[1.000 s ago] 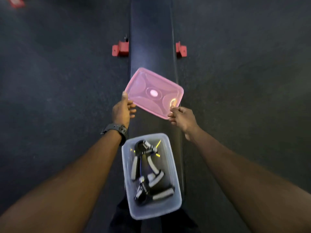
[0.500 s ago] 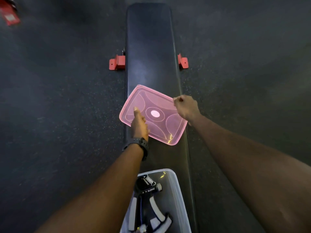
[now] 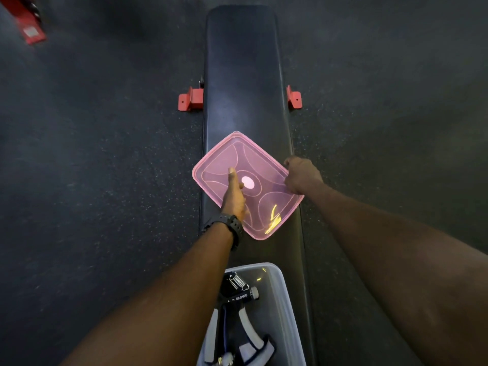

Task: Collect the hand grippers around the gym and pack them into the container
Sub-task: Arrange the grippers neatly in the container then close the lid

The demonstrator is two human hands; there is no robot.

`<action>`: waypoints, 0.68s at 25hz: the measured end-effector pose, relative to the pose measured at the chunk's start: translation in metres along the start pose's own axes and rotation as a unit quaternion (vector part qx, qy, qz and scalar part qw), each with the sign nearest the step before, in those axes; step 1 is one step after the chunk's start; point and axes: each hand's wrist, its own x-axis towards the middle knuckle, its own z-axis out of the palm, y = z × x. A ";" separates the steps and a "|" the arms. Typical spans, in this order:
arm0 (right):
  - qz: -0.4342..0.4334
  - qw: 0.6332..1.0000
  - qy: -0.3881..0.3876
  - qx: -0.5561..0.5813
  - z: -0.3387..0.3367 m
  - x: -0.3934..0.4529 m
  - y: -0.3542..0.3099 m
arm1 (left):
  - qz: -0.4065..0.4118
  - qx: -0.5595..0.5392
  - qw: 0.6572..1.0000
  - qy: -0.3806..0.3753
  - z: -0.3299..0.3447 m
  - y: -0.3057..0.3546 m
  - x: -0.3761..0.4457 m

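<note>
The pink lid (image 3: pixel 247 184) is now lying nearly flat on the worktop (image 3: pixel 241 75), where a second ago both hands were holding it up in the air at the 12 o'clock side of the container (image 3: pixel 281 294). It is turned cornerwise, so its corners are hanging slightly past the worktop's edges.

The left hand (image 3: pixel 233 196) is resting across the lid's 8 o'clock half with the fingers stretched forward and pressed together, the thumb tip reaching toward the pale spot in the middle. The right hand (image 3: pixel 301 178) is curled into a loose fist at the lid's 3 o'clock edge; whether it is pinching the rim I cannot tell, as the fingertips are hidden under the knuckles.

The hand grippers (image 3: pixel 237 313) are lying inside the clear container at 6 o'clock, which is standing open on the near end of the worktop, well apart from the lid.

My reading is that the lid is being parked, so the container is staying open, probably for more grippers, and the packing is not yet closed off.
</note>
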 end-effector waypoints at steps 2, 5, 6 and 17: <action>0.004 1.000 0.016 0.024 -0.001 -0.006 0.005 | -0.003 0.009 1.000 -0.009 0.002 -0.004 -0.005; -0.011 0.991 0.068 0.111 -0.013 -0.018 0.011 | 0.025 0.053 0.998 0.007 0.002 -0.004 -0.006; -0.028 0.986 0.085 0.140 -0.018 -0.026 0.011 | 0.043 0.069 0.997 0.016 0.002 -0.002 -0.008; -0.279 0.916 0.023 0.287 -0.067 -0.148 -0.056 | 0.112 -0.067 0.990 0.055 -0.020 0.069 -0.077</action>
